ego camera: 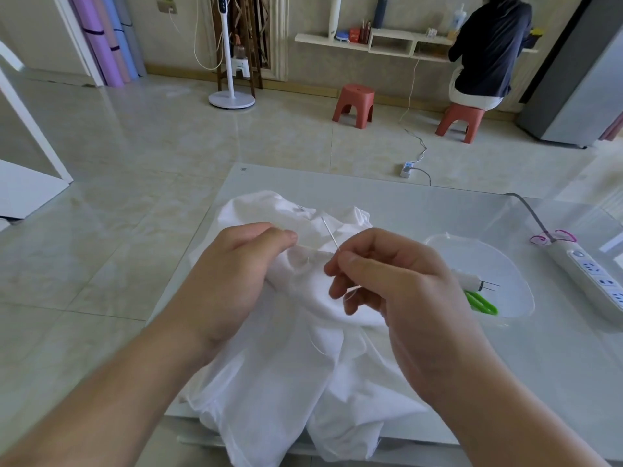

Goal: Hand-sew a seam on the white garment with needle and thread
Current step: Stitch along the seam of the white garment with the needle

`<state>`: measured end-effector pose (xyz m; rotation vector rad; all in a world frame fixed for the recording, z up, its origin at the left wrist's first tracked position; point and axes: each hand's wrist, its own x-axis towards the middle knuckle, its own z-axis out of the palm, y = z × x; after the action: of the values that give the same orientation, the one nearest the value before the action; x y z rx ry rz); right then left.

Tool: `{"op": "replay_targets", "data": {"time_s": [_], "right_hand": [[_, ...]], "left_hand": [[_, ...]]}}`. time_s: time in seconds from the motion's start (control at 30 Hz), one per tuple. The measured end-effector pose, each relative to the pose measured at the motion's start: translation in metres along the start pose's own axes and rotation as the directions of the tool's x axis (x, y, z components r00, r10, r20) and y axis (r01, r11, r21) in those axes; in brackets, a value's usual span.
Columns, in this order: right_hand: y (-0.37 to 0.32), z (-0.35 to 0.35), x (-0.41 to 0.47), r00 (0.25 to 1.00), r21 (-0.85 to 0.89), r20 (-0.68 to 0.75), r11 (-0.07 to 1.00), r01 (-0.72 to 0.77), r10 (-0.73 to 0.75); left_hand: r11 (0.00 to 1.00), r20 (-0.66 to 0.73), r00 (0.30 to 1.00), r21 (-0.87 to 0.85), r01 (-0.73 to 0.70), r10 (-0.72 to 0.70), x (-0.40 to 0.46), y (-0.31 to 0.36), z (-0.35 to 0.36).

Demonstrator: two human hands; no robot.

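The white garment point(286, 375) lies crumpled on the glass table point(421, 203), its lower part hanging over the near edge. My left hand point(232, 274) pinches a fold of the cloth near the seam. My right hand point(387, 281) holds the thin needle point(330, 234) between thumb and forefinger, tip pointing up and away over the fabric. A fine white thread point(318, 345) trails from my right hand down across the garment.
A clear plastic tray point(505, 264) to the right holds a white thread spool point(467, 279) and green snips point(480, 302). A white power strip point(593, 278) lies at the table's right edge. Beyond are two red stools point(354, 104) and a seated person point(488, 48).
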<state>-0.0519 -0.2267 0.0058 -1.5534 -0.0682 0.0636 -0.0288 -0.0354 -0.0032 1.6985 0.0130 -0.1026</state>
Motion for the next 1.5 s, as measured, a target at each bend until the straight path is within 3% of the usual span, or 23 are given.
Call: {"op": "replay_targets", "data": {"time_s": [0.13, 0.6, 1.23, 1.5], "right_hand": [[-0.001, 0.002, -0.001, 0.998, 0.086, 0.063, 0.996, -0.035, 0.029], [-0.001, 0.01, -0.003, 0.985, 0.116, 0.041, 0.978, -0.171, 0.167], [0.005, 0.008, 0.002, 0.992, -0.188, -0.11, 0.979, -0.077, 0.057], [0.004, 0.001, 0.006, 0.975, -0.558, -0.112, 0.825, 0.096, -0.189]], "left_hand": [[0.996, 0.017, 0.999, 0.077, -0.035, 0.034, -0.002, 0.003, -0.003], [0.968, -0.003, 0.985, 0.185, -0.17, 0.174, -0.011, 0.002, -0.002], [0.993, 0.035, 0.996, 0.082, -0.088, 0.086, -0.013, 0.002, 0.004], [0.997, 0.055, 0.997, 0.036, -0.064, 0.062, -0.013, 0.0, 0.003]]}}
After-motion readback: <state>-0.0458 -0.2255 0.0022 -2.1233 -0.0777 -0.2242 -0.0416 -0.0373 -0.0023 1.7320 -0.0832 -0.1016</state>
